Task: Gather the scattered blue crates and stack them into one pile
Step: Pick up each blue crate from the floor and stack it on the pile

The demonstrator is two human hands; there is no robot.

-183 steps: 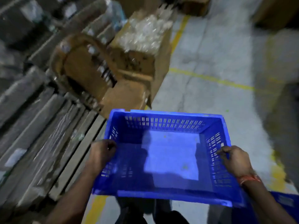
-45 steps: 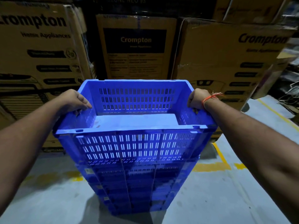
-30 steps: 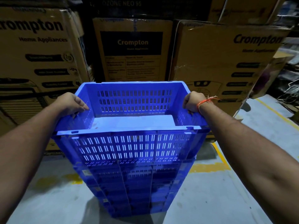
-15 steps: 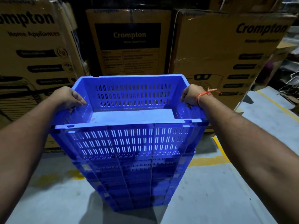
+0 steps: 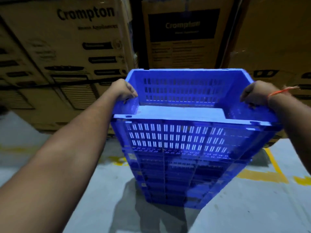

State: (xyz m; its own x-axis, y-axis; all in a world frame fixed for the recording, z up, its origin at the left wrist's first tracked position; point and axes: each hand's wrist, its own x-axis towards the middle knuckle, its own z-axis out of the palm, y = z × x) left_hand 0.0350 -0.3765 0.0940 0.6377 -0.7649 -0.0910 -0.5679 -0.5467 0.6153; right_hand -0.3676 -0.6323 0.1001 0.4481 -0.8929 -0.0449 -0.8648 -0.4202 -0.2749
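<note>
A blue slotted crate (image 5: 176, 138) sits on top of a tall pile of blue crates (image 5: 176, 185) standing on the concrete floor. My left hand (image 5: 123, 90) grips the top crate's left rim. On the right rim my right hand (image 5: 254, 95), with an orange thread at the wrist, is closed over the edge. The crate's inside holds nothing, and its pale floor shows. The pile leans slightly in this wide view; its base stands near my shadow.
Large brown Crompton cardboard boxes (image 5: 67, 52) are stacked as a wall right behind the pile, with another box (image 5: 183, 36) in the middle and more on the right (image 5: 276, 39). Yellow floor lines (image 5: 262, 175) run beside the pile on grey concrete (image 5: 252, 207).
Six seconds ago I carried the crate over an open floor; it now rests on the pile. In the last second the view shifted left and closer, and both hands kept their grip.
</note>
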